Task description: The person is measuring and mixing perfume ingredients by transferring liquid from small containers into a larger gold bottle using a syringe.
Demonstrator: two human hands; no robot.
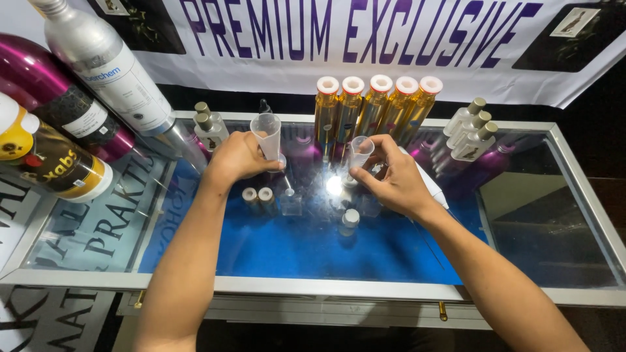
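Left hand (238, 156) clamped on clear measuring cup (268, 135), raised over glass counter (417, 261). Right hand (391, 179) grips small clear cup (360, 153), probably resting on the glass; glare hides the base. Five gold bottles (375, 107) just behind, small vials (257, 197) below the left hand.

a clear plastic measuring cup (268, 134) held upright beside a smaller clear cup (359, 152), both above the glass counter (554, 215).

bottle row (377, 107) behind hands | large canisters (98, 72) left | glass counter (554, 215) beneath
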